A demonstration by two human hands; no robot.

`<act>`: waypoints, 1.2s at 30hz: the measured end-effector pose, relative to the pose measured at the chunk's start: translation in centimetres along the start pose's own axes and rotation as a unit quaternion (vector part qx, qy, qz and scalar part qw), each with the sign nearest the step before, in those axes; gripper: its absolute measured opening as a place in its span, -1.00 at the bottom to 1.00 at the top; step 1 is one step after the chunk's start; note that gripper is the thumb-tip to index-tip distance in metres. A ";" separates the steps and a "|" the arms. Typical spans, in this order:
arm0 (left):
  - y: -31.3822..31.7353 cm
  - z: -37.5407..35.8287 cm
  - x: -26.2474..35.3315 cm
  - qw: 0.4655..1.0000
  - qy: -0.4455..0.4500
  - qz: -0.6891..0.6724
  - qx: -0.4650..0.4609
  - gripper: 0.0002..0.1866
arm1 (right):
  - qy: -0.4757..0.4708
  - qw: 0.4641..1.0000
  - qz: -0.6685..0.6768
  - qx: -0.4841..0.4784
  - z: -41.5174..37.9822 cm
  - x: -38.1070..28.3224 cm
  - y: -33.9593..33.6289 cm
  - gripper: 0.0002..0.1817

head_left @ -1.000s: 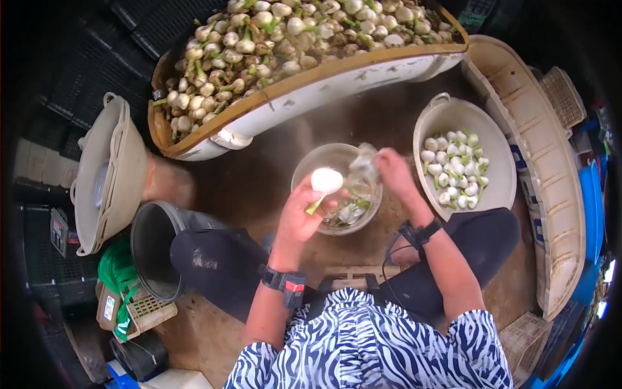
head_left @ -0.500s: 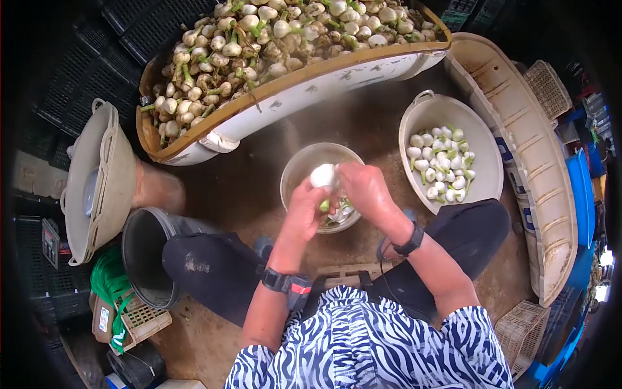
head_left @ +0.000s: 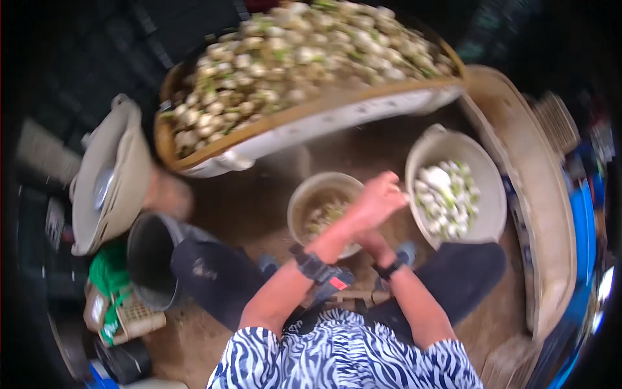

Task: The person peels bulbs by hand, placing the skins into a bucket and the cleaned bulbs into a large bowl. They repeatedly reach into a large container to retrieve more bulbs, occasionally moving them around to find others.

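My left hand (head_left: pixel 379 200) stretches across to the right, close to the rim of the right-hand tub (head_left: pixel 492 194). Motion smears its fingers, which look loosely apart with nothing between them. A large white garlic bulb (head_left: pixel 438 177) with a green stem shows over that tub, apart from the hand. Cleaned garlic bulbs (head_left: pixel 450 211) lie in the tub below. My right hand (head_left: pixel 374 244) is under the left forearm, near the small bucket (head_left: pixel 295 211); its fingers are hidden. Trimmings (head_left: pixel 327 216) show inside the bucket.
A long white trough (head_left: pixel 311 129) heaped with untrimmed garlic bulbs (head_left: pixel 291 58) spans the far side. Stacked pale tubs (head_left: pixel 123 181) and a grey bucket (head_left: pixel 149 259) stand at left. A long beige tray (head_left: pixel 531 214) leans at right.
My left hand has swung right from above the small bucket and let go of the garlic bulb. My right hand has drawn back toward me. The whole view has shifted.
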State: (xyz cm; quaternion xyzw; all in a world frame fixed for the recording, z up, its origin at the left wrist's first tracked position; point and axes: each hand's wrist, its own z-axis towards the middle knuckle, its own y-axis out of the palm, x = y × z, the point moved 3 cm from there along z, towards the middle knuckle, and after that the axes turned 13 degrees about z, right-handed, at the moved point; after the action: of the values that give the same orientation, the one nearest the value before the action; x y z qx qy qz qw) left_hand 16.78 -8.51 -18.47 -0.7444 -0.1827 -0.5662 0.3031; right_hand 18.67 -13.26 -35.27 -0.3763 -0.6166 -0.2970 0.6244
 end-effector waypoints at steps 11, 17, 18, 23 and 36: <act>-13.6 -7.2 -10.6 0.939 -0.115 -0.065 0.317 -0.65 | 0.293 0.402 0.863 0.089 14.6 24.0 4.8 -0.82; -16.3 -8.3 -10.8 0.892 -0.123 -0.302 0.312 -0.72 | -0.043 0.555 0.827 0.072 38.1 24.7 1.1 -0.78; -16.8 -8.5 -10.8 0.890 -0.123 -0.308 0.314 -0.72 | -0.049 0.557 0.826 0.070 41.1 22.6 1.6 -0.78; -18.4 -9.2 -10.4 0.867 -0.080 -0.381 0.310 -0.74 | -0.131 0.664 0.733 -0.065 50.7 17.2 1.6 -0.70; -19.2 -10.2 -9.4 0.879 -0.034 -0.384 0.282 -0.77 | -0.213 0.604 0.768 -0.023 51.6 14.0 2.9 -0.56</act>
State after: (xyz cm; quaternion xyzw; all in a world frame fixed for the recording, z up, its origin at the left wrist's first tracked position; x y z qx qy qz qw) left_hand -5.27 -0.12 -20.97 -0.5174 -0.6162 -0.5371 0.2533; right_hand -6.21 32.72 -23.91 -0.7785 -0.2093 0.3660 0.4650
